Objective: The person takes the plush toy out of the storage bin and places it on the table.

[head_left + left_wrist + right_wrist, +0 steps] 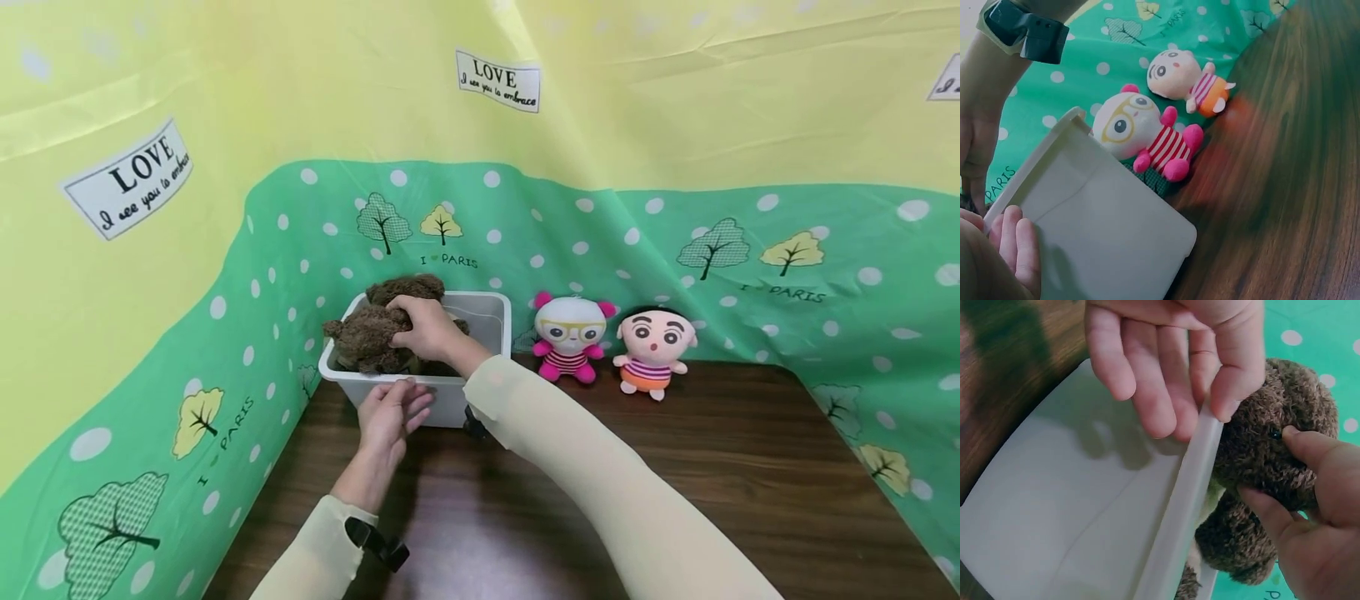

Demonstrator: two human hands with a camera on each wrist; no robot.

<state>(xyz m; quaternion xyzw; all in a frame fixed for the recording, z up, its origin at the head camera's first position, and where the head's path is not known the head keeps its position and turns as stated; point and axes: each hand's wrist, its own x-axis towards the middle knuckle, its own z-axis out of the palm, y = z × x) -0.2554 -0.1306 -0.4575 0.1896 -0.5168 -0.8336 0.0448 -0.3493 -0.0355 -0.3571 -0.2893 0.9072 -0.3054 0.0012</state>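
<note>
In the head view a grey-white plastic bin (480, 302) holds curly brown plush. My right hand (431, 329) reaches over the bin and grips a brown teddy bear (363, 337) by its head. Thumb and fingers press into the fur in the right wrist view, near a black eye on the bear (1297, 400). A second brown furry mass (408, 288) shows just behind it at the bin's back left. My left hand (386, 412) holds the bin's front rim, thumb at the top edge and fingers along the outer wall, as the right wrist view shows.
Right of the bin sit a pink and white plush panda (570, 333) with yellow glasses and a plush boy doll (651, 350) in orange shorts. They stand on a dark wooden table (712, 450) against a green and yellow printed cloth (630, 242).
</note>
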